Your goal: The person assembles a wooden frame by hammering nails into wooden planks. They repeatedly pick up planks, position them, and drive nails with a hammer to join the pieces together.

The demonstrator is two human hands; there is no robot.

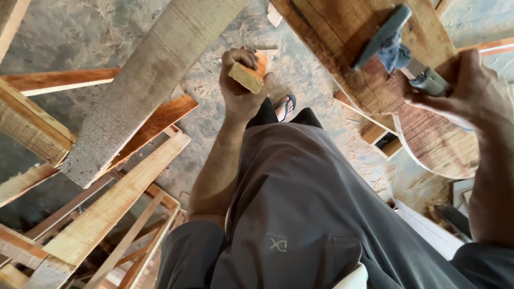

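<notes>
left hand (241, 88) clenched round small wooden block (247, 75) | right hand (471, 88) gripping hammer (399, 45) handle, head over reddish plank (369, 37) | sawdust floor (214, 118) below

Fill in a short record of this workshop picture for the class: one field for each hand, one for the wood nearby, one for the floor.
Left hand: the left hand is closed around a small wooden block
Right hand: the right hand grips the handle of a hammer over a reddish plank
Wood nearby: a grey rough board leans over a wooden frame
Floor: concrete floor with sawdust; a foot in a sandal shows
</notes>
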